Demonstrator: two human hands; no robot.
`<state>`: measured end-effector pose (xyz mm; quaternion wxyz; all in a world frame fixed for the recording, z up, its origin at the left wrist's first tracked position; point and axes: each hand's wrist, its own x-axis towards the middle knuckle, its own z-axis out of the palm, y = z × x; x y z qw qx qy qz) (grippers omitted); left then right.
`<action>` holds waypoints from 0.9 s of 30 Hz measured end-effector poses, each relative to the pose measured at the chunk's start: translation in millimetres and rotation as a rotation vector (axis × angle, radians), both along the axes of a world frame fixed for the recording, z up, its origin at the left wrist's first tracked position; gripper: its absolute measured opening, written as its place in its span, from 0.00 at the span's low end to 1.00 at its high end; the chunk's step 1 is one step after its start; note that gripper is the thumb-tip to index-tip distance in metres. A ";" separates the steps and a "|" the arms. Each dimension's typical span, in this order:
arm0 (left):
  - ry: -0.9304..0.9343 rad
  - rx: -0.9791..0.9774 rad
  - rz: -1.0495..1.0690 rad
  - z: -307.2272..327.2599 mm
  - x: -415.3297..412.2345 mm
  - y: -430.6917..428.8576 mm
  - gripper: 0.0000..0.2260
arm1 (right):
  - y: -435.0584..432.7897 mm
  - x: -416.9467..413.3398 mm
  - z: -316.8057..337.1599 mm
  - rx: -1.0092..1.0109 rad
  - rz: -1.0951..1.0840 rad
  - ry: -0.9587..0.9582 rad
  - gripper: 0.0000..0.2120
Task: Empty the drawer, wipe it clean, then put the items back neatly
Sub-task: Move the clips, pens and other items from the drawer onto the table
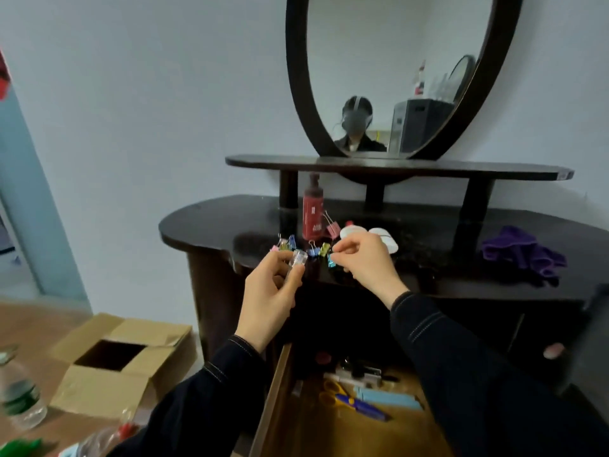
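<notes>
The wooden drawer (275, 400) stands pulled open below my arms, with blue-handled scissors (357, 404), a light blue bar (389, 398) and small dark items inside. My left hand (272, 298) grips a small clear container (297, 262) above the dark dresser top (211, 225). My right hand (365, 262) pinches a blue binder clip (331, 259) at the dresser's front edge. Several coloured binder clips (290, 244) lie on the top, near a red bottle (312, 214) and white objects (354, 232).
A purple cloth (522, 255) lies at the right of the dresser top. An oval mirror (395, 70) stands on a raised shelf (395, 164). On the floor to the left are an open cardboard box (112, 364) and a plastic bottle (19, 397).
</notes>
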<state>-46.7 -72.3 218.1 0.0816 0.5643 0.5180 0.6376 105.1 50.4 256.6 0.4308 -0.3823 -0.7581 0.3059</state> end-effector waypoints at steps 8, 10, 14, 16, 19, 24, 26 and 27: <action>0.240 -0.112 -0.046 14.6 -1.9 28.4 0.06 | 9.4 17.8 1.7 -0.183 0.070 0.280 0.07; 0.326 -0.111 -0.048 23.0 6.1 39.4 0.08 | 8.4 32.7 4.1 -0.255 0.234 0.253 0.07; 0.488 -0.176 -0.111 37.7 31.5 66.7 0.16 | 14.0 64.3 7.4 -0.273 0.304 0.174 0.09; 0.575 -0.167 0.008 37.3 38.4 77.8 0.19 | 21.5 80.3 7.1 -0.277 0.164 0.237 0.09; 0.756 -0.080 0.230 26.7 36.0 86.1 0.14 | 35.3 102.5 5.6 -0.205 -0.055 0.187 0.07; 0.653 -0.214 0.169 23.5 22.2 95.9 0.06 | 50.0 116.0 3.1 -0.059 -0.195 -0.108 0.06; 0.655 -0.243 0.156 28.5 19.8 100.0 0.10 | 53.0 117.8 2.3 -0.046 -0.249 -0.160 0.06; 0.660 -0.253 0.143 30.1 19.3 101.4 0.11 | 53.8 118.3 1.7 -0.045 -0.267 -0.175 0.07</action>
